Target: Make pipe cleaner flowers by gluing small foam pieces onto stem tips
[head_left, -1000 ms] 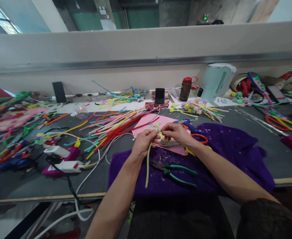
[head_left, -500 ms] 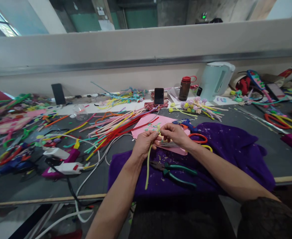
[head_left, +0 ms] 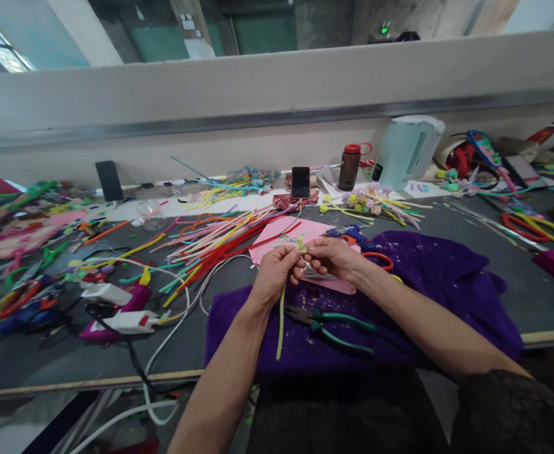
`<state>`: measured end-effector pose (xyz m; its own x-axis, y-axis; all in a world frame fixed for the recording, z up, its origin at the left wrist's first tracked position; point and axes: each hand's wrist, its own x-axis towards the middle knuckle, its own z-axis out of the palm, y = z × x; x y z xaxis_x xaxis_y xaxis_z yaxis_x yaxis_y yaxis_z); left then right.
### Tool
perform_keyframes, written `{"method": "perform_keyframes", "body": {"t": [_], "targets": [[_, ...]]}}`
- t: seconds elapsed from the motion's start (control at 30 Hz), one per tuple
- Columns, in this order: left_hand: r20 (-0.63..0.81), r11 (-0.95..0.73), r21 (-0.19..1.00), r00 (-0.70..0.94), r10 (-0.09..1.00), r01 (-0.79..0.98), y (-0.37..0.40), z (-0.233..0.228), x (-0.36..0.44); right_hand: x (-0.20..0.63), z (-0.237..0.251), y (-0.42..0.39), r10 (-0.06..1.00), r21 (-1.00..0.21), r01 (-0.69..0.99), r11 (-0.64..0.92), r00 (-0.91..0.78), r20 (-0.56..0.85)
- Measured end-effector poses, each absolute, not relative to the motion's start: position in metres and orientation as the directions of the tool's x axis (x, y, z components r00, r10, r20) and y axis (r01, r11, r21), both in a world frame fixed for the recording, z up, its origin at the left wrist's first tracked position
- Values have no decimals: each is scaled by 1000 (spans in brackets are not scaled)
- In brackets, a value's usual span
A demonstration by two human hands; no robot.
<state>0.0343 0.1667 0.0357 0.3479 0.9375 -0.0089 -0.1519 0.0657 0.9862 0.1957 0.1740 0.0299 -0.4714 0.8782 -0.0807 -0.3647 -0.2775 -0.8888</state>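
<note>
Between my fingertips, over a pink sheet, is a yellow-green pipe cleaner whose upper end is bent into a small pale-yellow flower-like shape. My left hand pinches it just under that shape, and the stem hangs down below the hand. My right hand pinches the shape from the other side, fingertips touching it. Green-handled pliers lie with jaws apart on the purple cloth below my hands. Behind my right hand lies a blue glue gun, with red-handled scissors partly hidden beside it.
Loose pipe cleaners spread left of the pink sheet. White cables run past a power strip at the left. Along the back stand a phone, a brown bottle and a pale kettle. Finished flower stems lie before them.
My right hand has turned slightly and its fingers have shifted at the yellow shape, so more of the shape shows. My left hand keeps its pinch; the pliers lie as before.
</note>
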Motion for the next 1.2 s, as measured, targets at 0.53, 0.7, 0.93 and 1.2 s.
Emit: {"method": "perform_keyframes", "body": {"t": [0.53,0.7,0.93,1.2], "targets": [[23,29,990,355,934,-139,164,38,35,195,32,172,833,-883,-355,-307,-549,-68],[20,28,991,356,934,-128,165,39,35,197,38,170,901,-929,-314,-194,-433,-41],[-28,69,991,329,944,-113,165,42,35,235,63,178,979,-968,-166,185,-55,197],[-49,92,989,324,945,-118,168,41,32,263,66,184,976,-975,33,218,16,219]]}}
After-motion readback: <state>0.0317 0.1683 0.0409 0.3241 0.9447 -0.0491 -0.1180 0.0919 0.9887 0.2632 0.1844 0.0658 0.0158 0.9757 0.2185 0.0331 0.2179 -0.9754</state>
